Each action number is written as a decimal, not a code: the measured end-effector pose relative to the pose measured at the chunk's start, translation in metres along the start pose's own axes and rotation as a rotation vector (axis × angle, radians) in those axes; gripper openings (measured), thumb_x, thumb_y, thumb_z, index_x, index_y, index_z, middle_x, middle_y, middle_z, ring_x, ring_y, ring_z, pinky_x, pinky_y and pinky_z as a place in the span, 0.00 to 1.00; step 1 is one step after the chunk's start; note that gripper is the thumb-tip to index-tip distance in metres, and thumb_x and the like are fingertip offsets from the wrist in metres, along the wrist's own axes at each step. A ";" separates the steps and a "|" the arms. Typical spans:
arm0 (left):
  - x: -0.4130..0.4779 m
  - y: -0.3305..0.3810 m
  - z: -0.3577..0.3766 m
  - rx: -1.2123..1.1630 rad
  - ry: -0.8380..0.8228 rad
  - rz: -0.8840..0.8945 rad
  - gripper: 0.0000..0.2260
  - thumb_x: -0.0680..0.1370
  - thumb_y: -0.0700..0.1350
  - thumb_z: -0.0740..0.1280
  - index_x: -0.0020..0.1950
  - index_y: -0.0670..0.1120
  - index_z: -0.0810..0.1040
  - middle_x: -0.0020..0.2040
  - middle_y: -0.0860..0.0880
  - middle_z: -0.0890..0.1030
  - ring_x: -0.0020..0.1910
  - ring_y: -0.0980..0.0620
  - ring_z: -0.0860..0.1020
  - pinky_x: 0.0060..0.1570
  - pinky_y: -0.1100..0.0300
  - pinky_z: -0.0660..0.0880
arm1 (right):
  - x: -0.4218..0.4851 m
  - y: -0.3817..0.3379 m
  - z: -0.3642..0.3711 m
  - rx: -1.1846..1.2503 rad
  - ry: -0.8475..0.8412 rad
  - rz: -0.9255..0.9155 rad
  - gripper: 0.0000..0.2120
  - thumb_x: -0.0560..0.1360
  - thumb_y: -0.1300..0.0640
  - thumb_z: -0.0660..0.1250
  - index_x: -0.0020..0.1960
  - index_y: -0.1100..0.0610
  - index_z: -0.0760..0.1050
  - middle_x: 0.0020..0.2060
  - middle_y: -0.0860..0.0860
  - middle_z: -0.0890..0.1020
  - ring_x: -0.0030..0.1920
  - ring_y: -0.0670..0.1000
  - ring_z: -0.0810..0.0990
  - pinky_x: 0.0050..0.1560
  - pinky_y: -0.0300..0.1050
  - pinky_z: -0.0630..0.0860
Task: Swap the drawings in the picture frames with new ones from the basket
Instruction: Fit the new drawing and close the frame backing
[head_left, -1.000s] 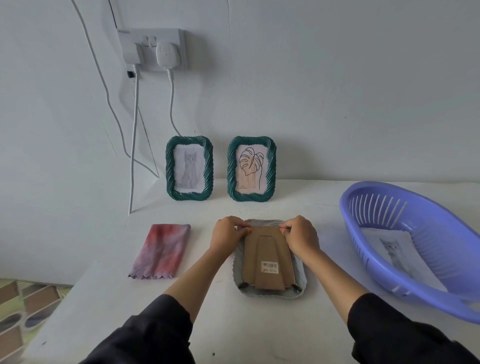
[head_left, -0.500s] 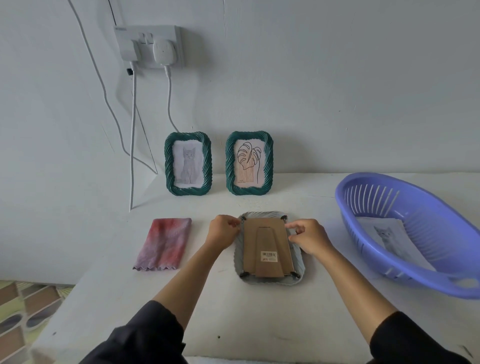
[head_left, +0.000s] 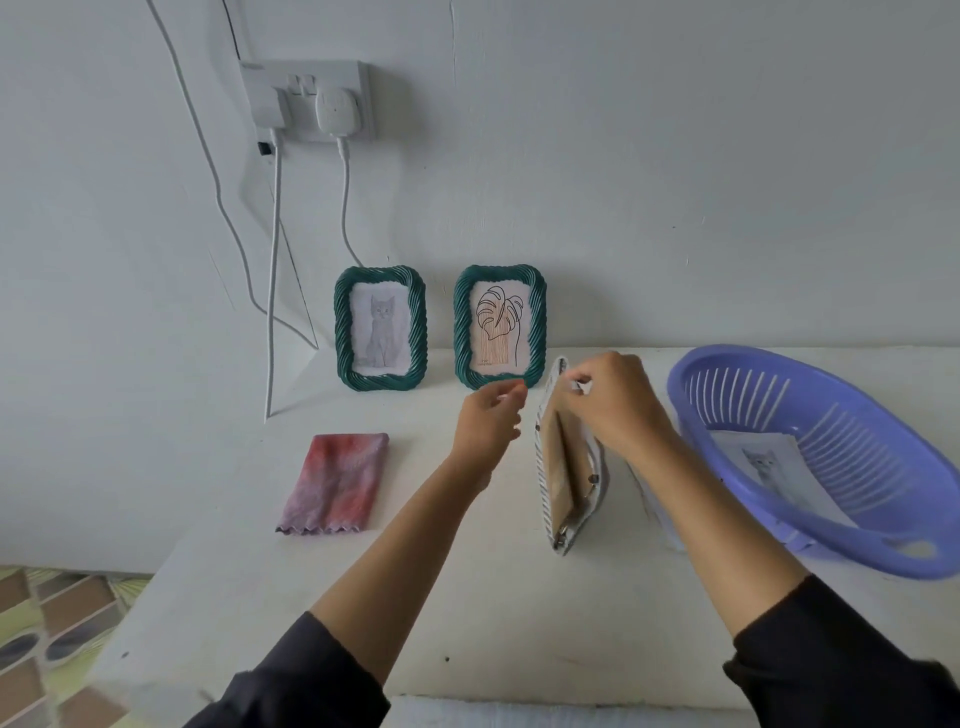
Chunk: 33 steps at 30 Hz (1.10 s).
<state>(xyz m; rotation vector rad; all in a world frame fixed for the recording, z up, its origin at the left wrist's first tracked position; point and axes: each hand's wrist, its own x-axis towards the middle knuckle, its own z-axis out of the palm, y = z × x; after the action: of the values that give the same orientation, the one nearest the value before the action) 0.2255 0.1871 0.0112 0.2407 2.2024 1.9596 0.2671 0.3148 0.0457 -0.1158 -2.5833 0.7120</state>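
One grey frame (head_left: 558, 483) stands tipped on edge on the bench (head_left: 467, 597), beside the basket (head_left: 852, 457); my right hand (head_left: 613, 410) grip pinches its top rim, left hand (head_left: 488, 421) loose, empty. I'd judge it light, stiff, maybe fragile: hold by rims

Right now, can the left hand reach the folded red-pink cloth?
Probably yes: only bare white table lies between left hand and cloth; the tilted grey frame stands on the other side.

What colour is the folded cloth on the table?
The cloth is mottled red and purple; the head view shows it.
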 end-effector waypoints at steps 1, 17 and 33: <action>-0.003 0.008 0.001 -0.095 -0.016 -0.039 0.11 0.80 0.46 0.59 0.59 0.43 0.74 0.52 0.44 0.76 0.49 0.48 0.74 0.48 0.58 0.74 | 0.000 -0.009 0.001 0.023 -0.047 -0.033 0.10 0.73 0.65 0.64 0.49 0.70 0.80 0.48 0.61 0.84 0.41 0.54 0.81 0.34 0.41 0.72; 0.000 -0.051 -0.039 0.363 0.125 -0.068 0.13 0.78 0.41 0.59 0.61 0.43 0.75 0.56 0.44 0.81 0.54 0.43 0.78 0.57 0.47 0.76 | -0.043 0.049 0.084 0.244 -0.249 0.275 0.20 0.80 0.57 0.56 0.71 0.58 0.63 0.71 0.52 0.67 0.71 0.52 0.65 0.69 0.43 0.62; -0.005 -0.083 -0.033 0.737 0.196 0.038 0.16 0.80 0.44 0.56 0.66 0.41 0.72 0.67 0.41 0.70 0.66 0.42 0.65 0.67 0.54 0.61 | -0.056 0.057 0.102 -0.040 -0.295 0.194 0.23 0.81 0.55 0.49 0.75 0.58 0.54 0.75 0.52 0.58 0.75 0.49 0.56 0.75 0.44 0.52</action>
<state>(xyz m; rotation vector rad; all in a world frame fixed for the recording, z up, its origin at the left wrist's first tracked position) 0.2222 0.1450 -0.0673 0.1884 2.9818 1.1346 0.2692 0.3055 -0.0834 -0.2977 -2.8972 0.7991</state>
